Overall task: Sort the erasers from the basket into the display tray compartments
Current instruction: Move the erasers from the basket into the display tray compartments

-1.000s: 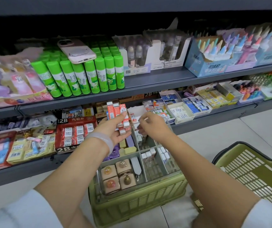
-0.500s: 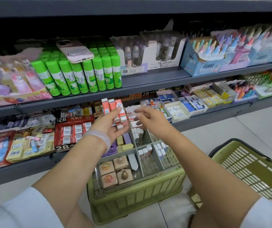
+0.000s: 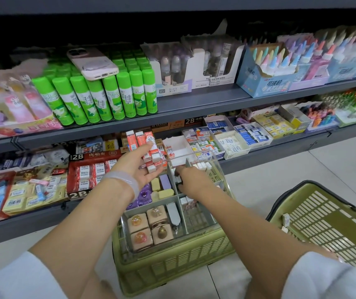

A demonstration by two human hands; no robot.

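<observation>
"2B" on red eraser box (image 3: 91, 173); "4B ERASER" on shelf carton (image 3: 159, 125).

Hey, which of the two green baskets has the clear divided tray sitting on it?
The basket directly below the hands, in front of the shelf. The clear tray rests on top of it. The other basket, off to the right, is nearly empty.

Grey metal shelving (image 3: 194, 104) spans the frame from 9 o'clock to 3 o'clock, in two visible tiers. The upper tier carries green glue sticks (image 3: 99, 96) at 10 o'clock with a pink phone (image 3: 93, 63) lying on top, and a blue carton of pastel-capped bottles (image 3: 265, 76) at 2 o'clock. A red 2B box (image 3: 91, 171) sits on the lower tier at 9 o'clock. Pale floor tiles (image 3: 302, 167) fill 3 o'clock to 6 o'clock. The recess above the upper tier is dark.
</observation>
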